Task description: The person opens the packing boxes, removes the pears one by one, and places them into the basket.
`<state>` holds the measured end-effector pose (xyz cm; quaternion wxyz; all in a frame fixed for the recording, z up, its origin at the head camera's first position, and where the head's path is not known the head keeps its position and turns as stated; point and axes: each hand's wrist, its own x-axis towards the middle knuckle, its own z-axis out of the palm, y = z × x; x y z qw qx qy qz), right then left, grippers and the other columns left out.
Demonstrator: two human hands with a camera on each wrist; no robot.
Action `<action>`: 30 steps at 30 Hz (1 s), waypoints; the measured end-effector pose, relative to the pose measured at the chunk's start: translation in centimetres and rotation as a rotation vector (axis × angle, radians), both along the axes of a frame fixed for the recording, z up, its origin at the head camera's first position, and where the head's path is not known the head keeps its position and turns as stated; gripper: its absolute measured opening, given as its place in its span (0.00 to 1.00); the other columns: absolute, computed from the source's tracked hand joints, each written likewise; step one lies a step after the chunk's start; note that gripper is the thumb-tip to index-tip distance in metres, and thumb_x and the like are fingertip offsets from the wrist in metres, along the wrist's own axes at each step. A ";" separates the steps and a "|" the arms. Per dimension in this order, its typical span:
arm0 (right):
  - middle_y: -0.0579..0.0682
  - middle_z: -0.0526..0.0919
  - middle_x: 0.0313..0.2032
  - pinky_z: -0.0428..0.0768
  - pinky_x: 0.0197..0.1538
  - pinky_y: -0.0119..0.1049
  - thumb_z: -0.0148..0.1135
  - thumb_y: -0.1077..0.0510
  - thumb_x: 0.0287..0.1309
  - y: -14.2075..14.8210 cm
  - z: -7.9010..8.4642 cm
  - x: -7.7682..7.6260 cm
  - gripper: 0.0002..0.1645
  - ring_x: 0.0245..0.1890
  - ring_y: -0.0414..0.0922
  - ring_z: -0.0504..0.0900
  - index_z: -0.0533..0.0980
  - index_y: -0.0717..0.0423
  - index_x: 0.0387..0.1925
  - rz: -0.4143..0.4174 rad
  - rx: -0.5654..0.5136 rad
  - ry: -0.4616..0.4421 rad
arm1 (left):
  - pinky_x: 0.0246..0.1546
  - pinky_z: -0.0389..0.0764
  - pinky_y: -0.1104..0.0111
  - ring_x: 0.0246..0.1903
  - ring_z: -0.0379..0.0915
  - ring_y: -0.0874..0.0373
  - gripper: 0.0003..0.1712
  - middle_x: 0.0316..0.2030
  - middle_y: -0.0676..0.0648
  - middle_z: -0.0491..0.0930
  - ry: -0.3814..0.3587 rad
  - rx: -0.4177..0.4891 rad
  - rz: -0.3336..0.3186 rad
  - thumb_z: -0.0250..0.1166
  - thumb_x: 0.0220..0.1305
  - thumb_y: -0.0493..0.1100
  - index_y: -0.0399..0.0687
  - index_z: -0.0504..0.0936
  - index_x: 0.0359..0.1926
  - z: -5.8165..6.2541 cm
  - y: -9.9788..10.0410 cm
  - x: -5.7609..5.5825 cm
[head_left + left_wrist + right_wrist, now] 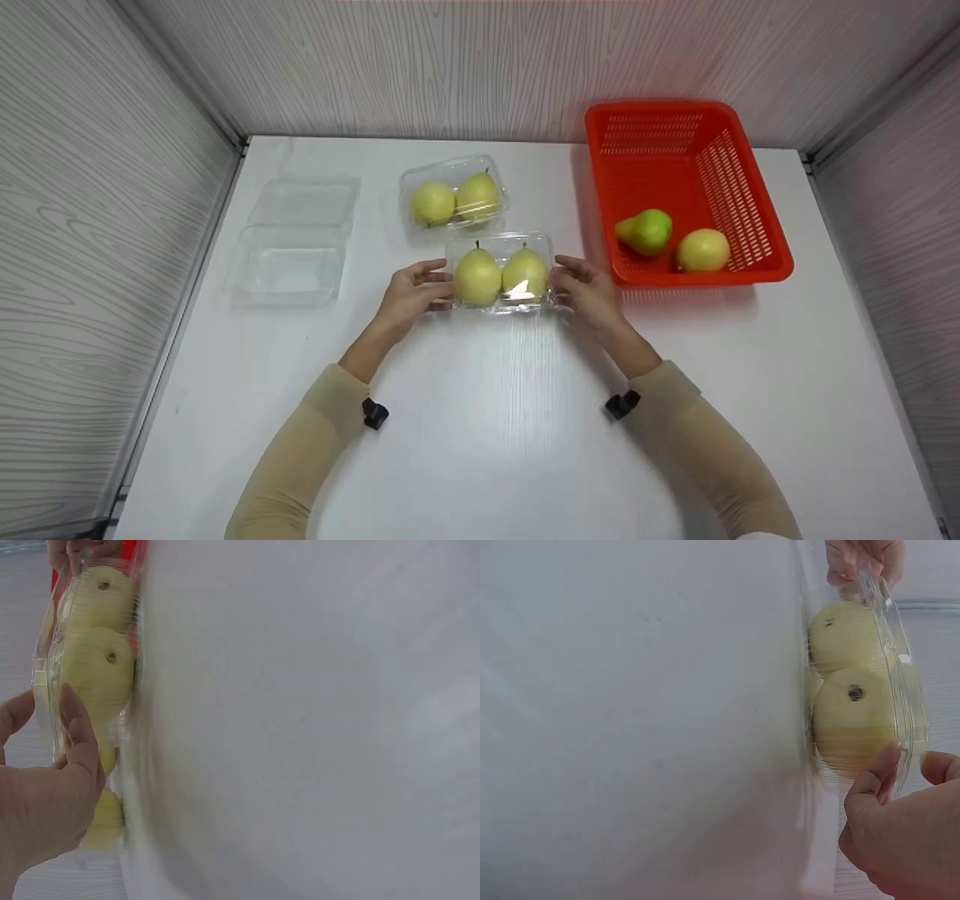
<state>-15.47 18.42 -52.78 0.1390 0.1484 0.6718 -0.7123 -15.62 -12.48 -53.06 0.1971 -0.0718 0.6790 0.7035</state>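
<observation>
A clear plastic clamshell box (499, 306) with two yellow-green pears (478, 277) inside lies between both hands, its lid down over the fruit. My left hand (412, 295) holds the box's left end, fingers around the rim. At the opposite end, my right hand (589, 294) grips the rim with curled fingertips and thumb. Through the clear wall the right wrist view shows the pears' blossom ends, one pear (855, 709) nearer that hand. Just behind stands another clear box (454, 166) holding two pears (433, 203).
A red plastic basket (630, 277) at the back right contains a green pear (649, 232) and a pale yellow fruit (703, 250). On the left lies an unfolded clear box (292, 266) with nothing in it. Panels stand along the back and sides of the white table (487, 450).
</observation>
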 end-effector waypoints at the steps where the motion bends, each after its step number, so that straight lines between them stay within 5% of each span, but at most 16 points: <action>1: 0.46 0.81 0.43 0.87 0.38 0.27 0.63 0.63 0.71 0.0 0.0 0.1 0.28 0.34 0.40 0.82 0.74 0.60 0.70 0.001 -0.008 -0.006 | 0.43 0.92 0.70 0.37 0.86 0.61 0.37 0.52 0.45 0.80 0.002 -0.003 -0.003 0.71 0.68 0.36 0.36 0.69 0.75 0.0 0.0 0.1; 18: 0.46 0.84 0.40 0.89 0.38 0.30 0.67 0.63 0.68 1.0 -0.1 1.4 0.31 0.31 0.40 0.85 0.71 0.62 0.70 0.057 -0.075 -0.038 | 0.43 0.93 0.68 0.39 0.87 0.59 0.35 0.51 0.45 0.80 0.021 -0.018 -0.031 0.71 0.68 0.36 0.39 0.72 0.73 -0.2 -0.4 1.2; 30: 0.46 0.83 0.40 0.91 0.37 0.33 0.68 0.63 0.66 1.3 -0.2 2.9 0.31 0.29 0.40 0.85 0.72 0.62 0.68 0.090 -0.014 -0.026 | 0.41 0.92 0.68 0.39 0.86 0.59 0.34 0.50 0.45 0.80 0.009 -0.022 -0.036 0.71 0.66 0.35 0.39 0.73 0.72 -0.4 -0.4 2.7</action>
